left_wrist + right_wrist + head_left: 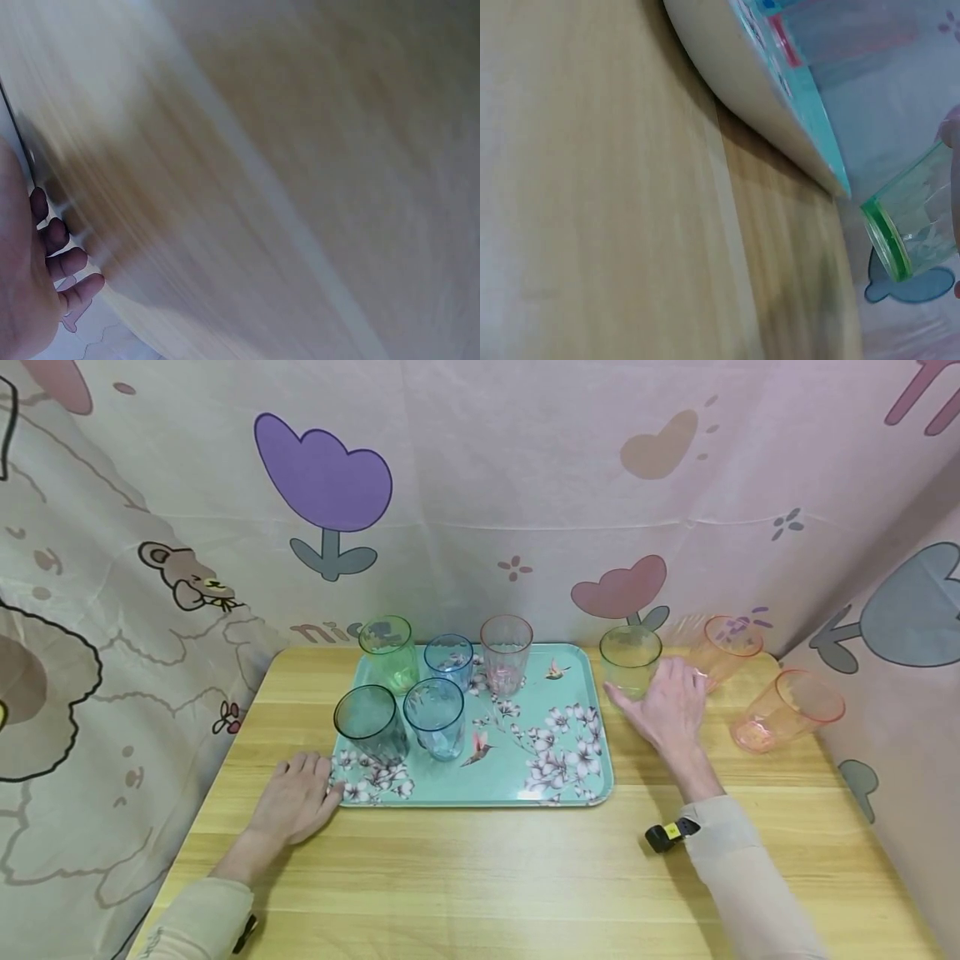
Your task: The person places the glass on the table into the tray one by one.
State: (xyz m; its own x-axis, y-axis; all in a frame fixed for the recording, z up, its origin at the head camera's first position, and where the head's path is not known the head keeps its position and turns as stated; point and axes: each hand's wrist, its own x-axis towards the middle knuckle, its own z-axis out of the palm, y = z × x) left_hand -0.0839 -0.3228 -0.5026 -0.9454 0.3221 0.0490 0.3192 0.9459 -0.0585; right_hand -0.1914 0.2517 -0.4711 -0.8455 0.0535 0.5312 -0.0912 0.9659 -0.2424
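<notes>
Right of the tray, my right hand point(675, 706) grips a yellow-green tumbler point(628, 670), thumb on its near left side and fingers around the right. In the right wrist view the tumbler point(911, 225) leans, and its green base shows against the wall cloth beyond the table edge. Only a bit of that hand point(954, 131) shows there. My left hand point(296, 802) rests palm down on the table at the tray's left front corner, holding nothing. Its fingers point(67, 262) look loosely bent in the left wrist view.
A turquoise floral tray point(495, 785) carries a green tumbler point(390, 656), a pink one point(506, 656), a grey one point(371, 727) and two blue ones point(437, 718). Two orange tumblers point(783, 714) stand right of my right hand. Patterned cloth point(465, 527) hangs behind the table.
</notes>
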